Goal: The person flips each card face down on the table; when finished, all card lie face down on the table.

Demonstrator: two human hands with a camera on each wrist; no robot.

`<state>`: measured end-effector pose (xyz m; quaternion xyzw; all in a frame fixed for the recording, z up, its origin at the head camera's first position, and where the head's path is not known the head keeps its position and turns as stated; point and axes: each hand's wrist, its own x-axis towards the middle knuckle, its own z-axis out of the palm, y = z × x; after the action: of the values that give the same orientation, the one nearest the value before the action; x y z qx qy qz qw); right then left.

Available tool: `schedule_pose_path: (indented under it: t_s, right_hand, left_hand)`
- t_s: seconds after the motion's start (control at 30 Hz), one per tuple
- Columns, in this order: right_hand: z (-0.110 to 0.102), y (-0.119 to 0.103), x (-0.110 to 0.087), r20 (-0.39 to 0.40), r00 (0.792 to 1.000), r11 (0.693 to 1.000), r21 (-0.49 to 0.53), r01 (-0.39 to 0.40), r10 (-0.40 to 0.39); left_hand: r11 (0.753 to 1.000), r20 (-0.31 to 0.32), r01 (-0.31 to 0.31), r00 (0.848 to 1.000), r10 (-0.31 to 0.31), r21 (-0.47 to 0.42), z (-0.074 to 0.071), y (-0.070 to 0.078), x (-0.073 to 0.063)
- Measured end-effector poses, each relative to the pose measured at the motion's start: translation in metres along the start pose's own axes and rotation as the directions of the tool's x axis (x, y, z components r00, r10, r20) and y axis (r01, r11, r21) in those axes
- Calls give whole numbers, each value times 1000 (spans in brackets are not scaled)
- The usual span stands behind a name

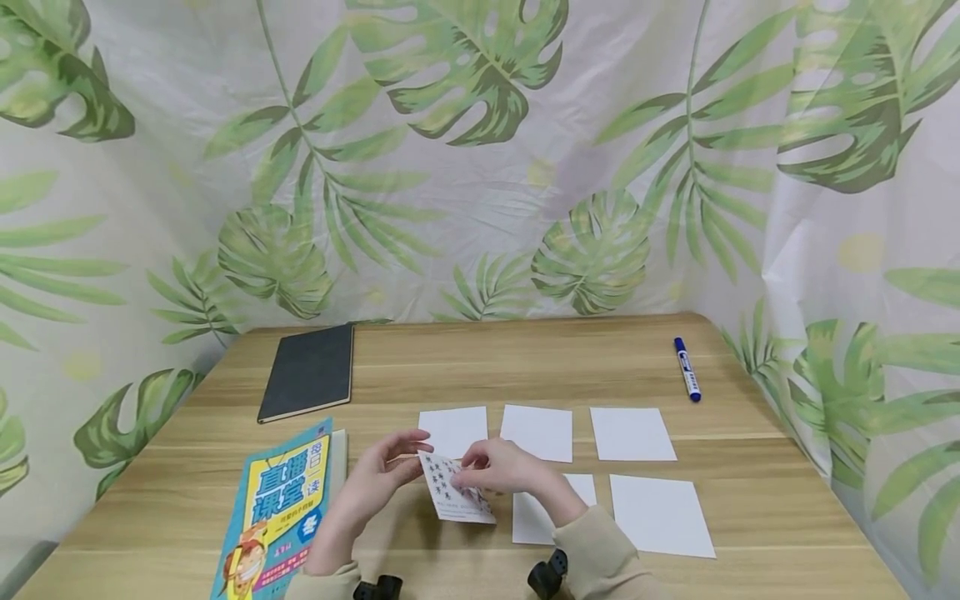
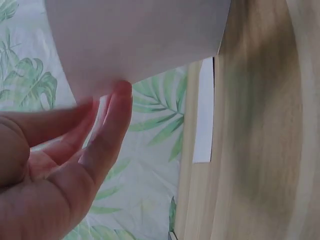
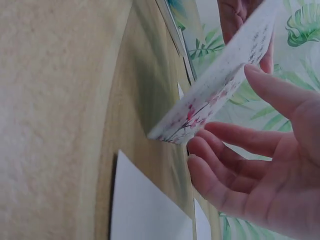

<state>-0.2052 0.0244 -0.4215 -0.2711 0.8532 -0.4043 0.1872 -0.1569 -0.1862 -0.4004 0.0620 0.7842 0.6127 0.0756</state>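
A white card (image 1: 447,498) with rows of black characters is tilted above the table. Pink blossoms on a branch show on its printed face (image 3: 200,107) in the right wrist view, while its plain back (image 2: 135,40) faces the left wrist camera. My left hand (image 1: 382,477) pinches the card near its upper left corner, fingertips at the edge. With the thumb on the printed side and fingers behind, my right hand (image 1: 504,468) holds the card too. Several blank white cards lie beyond and to the right, among them a near right card (image 1: 663,515).
At the left lies a colourful book (image 1: 281,508) on top of another one. Behind it is a dark notebook (image 1: 309,372). A blue and white marker (image 1: 687,369) lies at the back right. Leaf-patterned cloth (image 1: 480,192) hangs around the wooden table (image 1: 525,358).
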Motion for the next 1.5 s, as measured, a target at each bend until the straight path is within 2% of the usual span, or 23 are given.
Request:
schedule_pose_path:
  t_s: [0.13, 0.23, 0.33, 0.43, 0.5, 0.57, 0.7, 0.83, 0.97, 1.03, 1.1, 1.33, 1.43, 1.5]
  right_hand:
    - [1, -3, 0, -9, 999, 996, 85, 40, -39]
    - [1, -5, -1, 18, 997, 976, 206, 74, -79]
    - [-1, -8, -2, 75, 993, 933, 355, 58, -91]
    - [-4, -10, -3, 122, 990, 876, 483, 6, -74]
    - [-6, -11, -4, 131, 989, 849, 528, -11, -68]
    - [-7, -11, -4, 136, 988, 837, 548, -13, -73]
    - [-10, -10, -6, 130, 988, 862, 507, 9, -87]
    - [-15, -8, -8, 90, 994, 883, 469, 14, -63]
    - [-19, -5, -9, 35, 999, 892, 453, -13, -4]
    - [-20, -3, -10, 7, 999, 905, 424, -33, 33]
    - [-20, -1, -10, -22, 998, 927, 372, -53, 66]
    - [-11, -2, -12, -46, 989, 973, 195, -126, 137]
    - [-8, -1, -12, -43, 987, 981, 125, -151, 157]
    - [-7, -1, -13, -35, 985, 979, 113, -167, 172]
  left_hand:
    - [998, -20, -34, 999, 36, 59, 5, -2, 2]
    - [997, -34, -19, 999, 21, 73, 9, -4, 4]
    - [995, -68, 9, 998, -2, 96, 12, -4, 5]
    - [992, -103, 22, 995, -9, 123, 15, -3, 6]
    - [991, -111, 23, 994, -8, 132, 16, -3, 6]
    - [989, -104, 23, 995, -8, 144, 17, -3, 6]
    - [980, -118, 43, 993, -20, 192, 17, -5, 7]
    - [951, -161, 85, 986, -38, 299, 14, -7, 5]
    - [926, -173, 169, 978, -115, 338, 8, -8, 2]
    - [918, -169, 212, 972, -162, 336, 7, -9, 2]
    - [899, -174, 251, 964, -200, 360, 7, -9, 3]
    - [833, -171, 277, 960, -221, 480, 13, -7, 6]
    - [812, -176, 271, 962, -209, 517, 17, -7, 6]
    - [805, -178, 263, 964, -198, 532, 19, -8, 7]
